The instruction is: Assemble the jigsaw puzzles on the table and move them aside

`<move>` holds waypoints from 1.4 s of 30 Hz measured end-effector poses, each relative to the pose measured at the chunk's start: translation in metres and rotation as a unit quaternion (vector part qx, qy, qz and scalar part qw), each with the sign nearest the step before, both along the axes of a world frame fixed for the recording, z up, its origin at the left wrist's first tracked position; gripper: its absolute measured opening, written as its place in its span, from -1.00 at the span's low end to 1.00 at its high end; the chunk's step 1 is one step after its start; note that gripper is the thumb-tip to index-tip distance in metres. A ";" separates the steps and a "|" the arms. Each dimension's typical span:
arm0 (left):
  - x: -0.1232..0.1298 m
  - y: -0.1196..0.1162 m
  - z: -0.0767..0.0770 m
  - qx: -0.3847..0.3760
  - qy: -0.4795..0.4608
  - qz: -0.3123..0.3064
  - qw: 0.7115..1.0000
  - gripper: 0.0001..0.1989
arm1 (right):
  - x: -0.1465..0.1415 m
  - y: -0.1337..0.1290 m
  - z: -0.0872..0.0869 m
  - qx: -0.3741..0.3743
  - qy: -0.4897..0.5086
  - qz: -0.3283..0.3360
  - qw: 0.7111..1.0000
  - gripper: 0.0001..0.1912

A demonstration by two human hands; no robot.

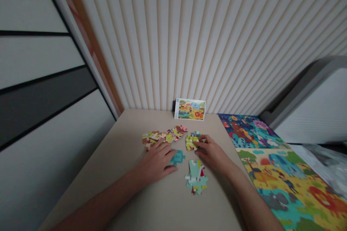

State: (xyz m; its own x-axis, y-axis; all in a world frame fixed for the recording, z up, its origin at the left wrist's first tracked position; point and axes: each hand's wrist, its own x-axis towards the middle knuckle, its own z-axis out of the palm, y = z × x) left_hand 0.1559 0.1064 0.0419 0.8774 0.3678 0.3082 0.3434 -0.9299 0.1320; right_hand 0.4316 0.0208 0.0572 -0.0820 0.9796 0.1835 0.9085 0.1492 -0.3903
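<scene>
My left hand rests flat on the beige table, its fingers apart and its fingertips beside a teal jigsaw piece. It also lies against the near edge of a loose spread of colourful puzzle pieces. My right hand has its fingertips closed on a small cluster of joined pieces. Below the hands lies a joined section of pale teal, red and yellow pieces. Both forearms come in from the bottom corners.
A small picture card of jungle animals stands against the pleated wall covering at the table's back edge. Large illustrated animal-scene boards lie along the table's right edge. Pale panels with black bands form the left side.
</scene>
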 end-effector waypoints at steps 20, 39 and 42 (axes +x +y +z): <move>0.010 -0.002 -0.013 -0.409 -0.277 0.157 0.855 -0.53 | -0.018 0.004 0.021 -0.056 0.538 -0.045 0.840 -0.56; 0.020 -0.003 -0.019 -0.665 -0.330 0.104 0.662 -0.46 | -0.040 0.002 -0.004 -0.086 0.476 0.005 0.875 -0.66; 0.018 -0.005 -0.019 -0.650 -0.299 0.090 0.693 -0.49 | -0.046 -0.001 -0.002 -0.066 0.394 0.030 0.916 -0.70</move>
